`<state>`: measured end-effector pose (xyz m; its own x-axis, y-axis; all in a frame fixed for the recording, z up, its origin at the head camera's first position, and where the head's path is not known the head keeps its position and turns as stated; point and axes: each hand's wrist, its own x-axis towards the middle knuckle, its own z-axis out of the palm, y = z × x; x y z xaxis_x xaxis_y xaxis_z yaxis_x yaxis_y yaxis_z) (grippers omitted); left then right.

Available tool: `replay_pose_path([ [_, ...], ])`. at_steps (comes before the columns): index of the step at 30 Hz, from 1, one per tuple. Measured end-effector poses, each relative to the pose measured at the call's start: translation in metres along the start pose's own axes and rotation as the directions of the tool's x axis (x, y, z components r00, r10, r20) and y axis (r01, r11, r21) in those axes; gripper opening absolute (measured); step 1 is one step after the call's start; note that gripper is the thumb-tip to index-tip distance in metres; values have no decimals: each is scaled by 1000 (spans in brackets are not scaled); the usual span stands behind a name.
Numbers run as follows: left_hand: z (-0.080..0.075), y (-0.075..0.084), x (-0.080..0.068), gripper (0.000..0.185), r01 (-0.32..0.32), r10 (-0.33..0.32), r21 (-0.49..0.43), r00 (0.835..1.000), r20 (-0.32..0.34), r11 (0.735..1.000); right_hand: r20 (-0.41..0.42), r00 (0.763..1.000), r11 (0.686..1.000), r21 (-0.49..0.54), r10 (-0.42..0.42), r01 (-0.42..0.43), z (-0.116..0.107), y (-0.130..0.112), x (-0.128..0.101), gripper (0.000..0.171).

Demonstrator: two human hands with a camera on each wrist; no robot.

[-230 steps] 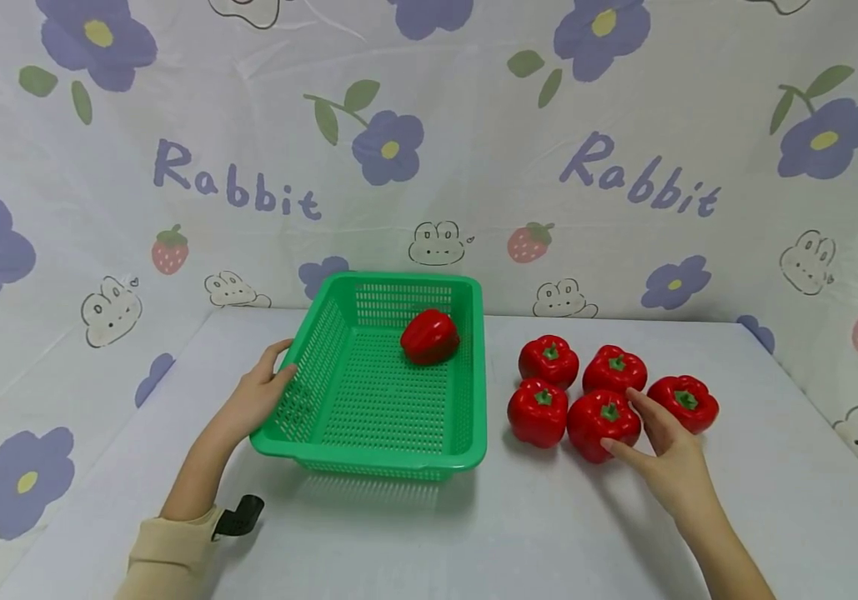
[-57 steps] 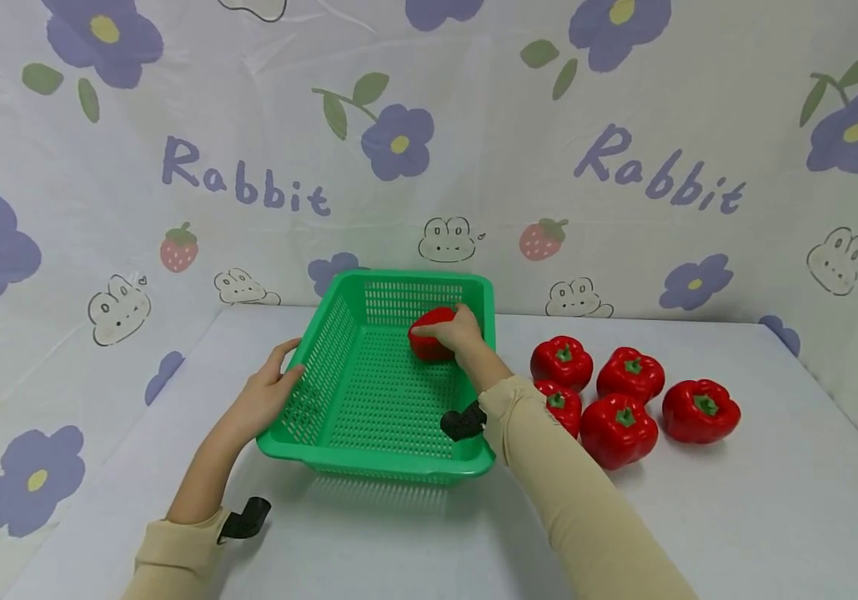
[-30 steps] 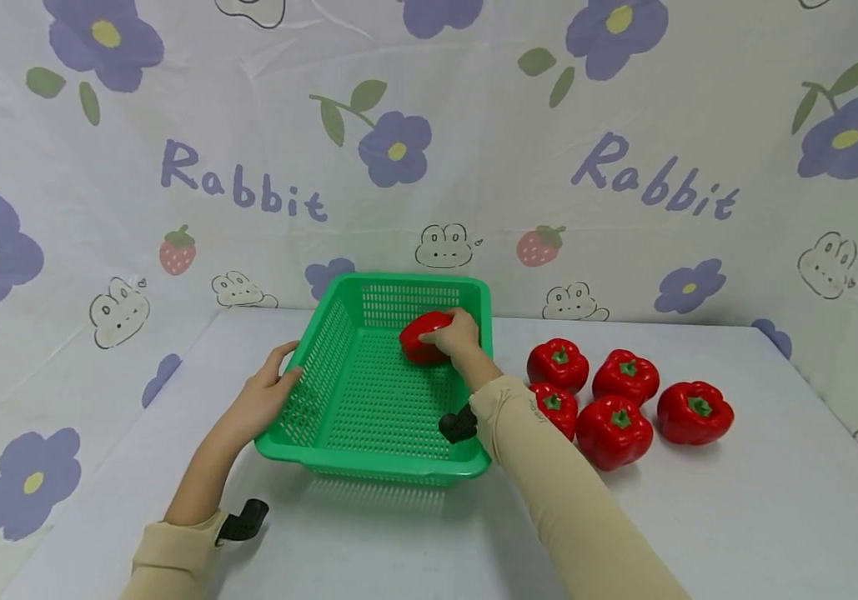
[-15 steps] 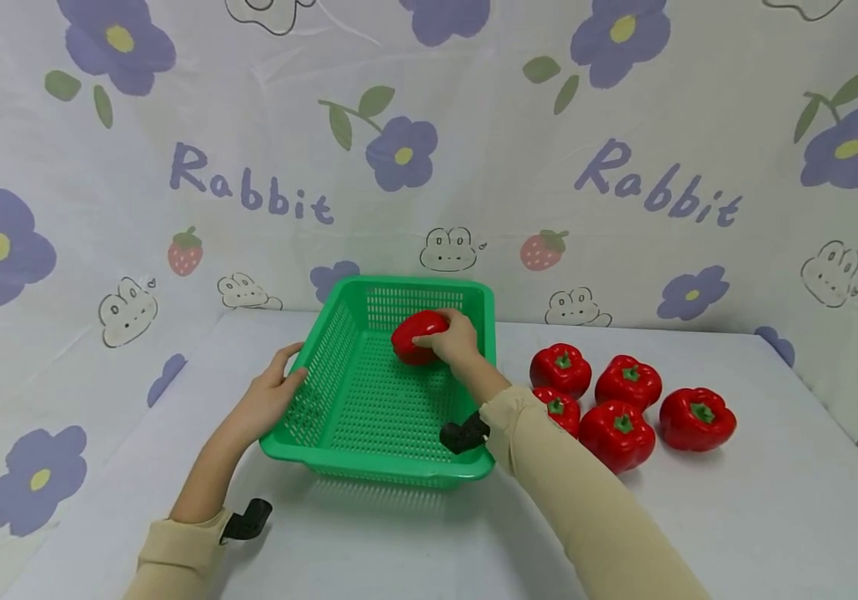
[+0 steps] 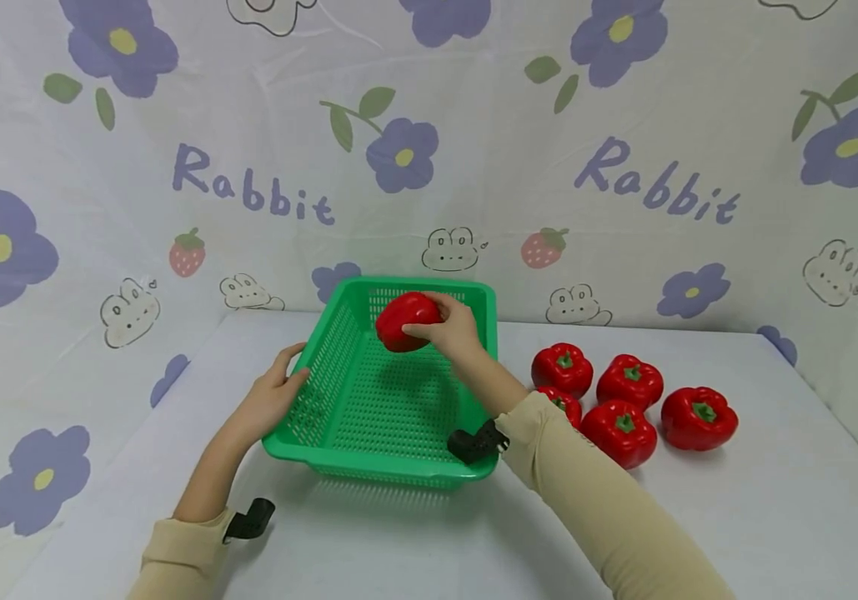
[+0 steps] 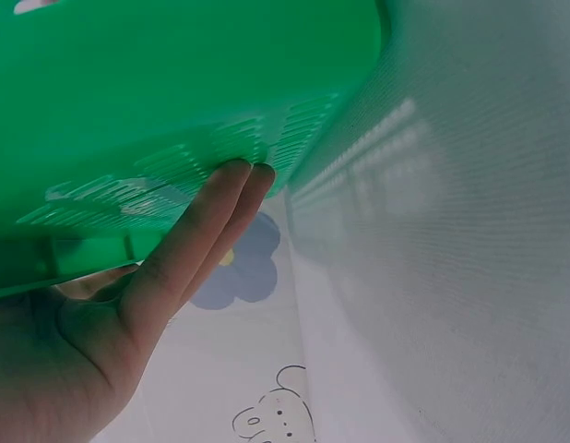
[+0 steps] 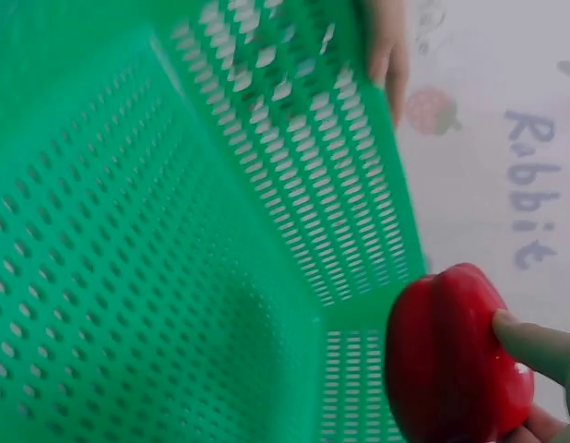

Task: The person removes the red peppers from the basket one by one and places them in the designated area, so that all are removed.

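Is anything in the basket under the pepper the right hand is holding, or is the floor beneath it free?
Nothing visible blocks it. The right hand grips the red pepper above the far end of the green basket, whose mesh floor shows bare in both views. The left hand touches only the outer wall.

One pepper – half hidden behind the right sleeve.

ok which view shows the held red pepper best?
Head view: the whole held pepper shows, gripped by the right hand above the green basket. Right wrist shows it close but cropped at the frame's edge. Left wrist shows none of it, only basket wall.
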<state>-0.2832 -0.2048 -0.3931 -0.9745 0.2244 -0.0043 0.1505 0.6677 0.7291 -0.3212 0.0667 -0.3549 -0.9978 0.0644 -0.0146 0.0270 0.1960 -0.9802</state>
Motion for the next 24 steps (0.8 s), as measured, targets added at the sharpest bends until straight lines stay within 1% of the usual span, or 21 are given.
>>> replay_pose_path([
  [6,1,2,0,56,-7,7,12,1000,1,1000,15,999,998,57,-28,27,-20,-19,-19,65],
  [12,1,2,-2,56,-9,8,11,1000,5,1000,38,997,995,77,-68,65,-40,-23,-38,66],
  [18,1,3,-2,56,3,-3,15,1000,-1,1000,8,1000,999,43,-30,29,-63,-21,-51,68],
  [24,0,5,-1,56,2,-2,17,1000,0,1000,-24,1000,999,45,7,-6,-92,-15,-66,69],
])
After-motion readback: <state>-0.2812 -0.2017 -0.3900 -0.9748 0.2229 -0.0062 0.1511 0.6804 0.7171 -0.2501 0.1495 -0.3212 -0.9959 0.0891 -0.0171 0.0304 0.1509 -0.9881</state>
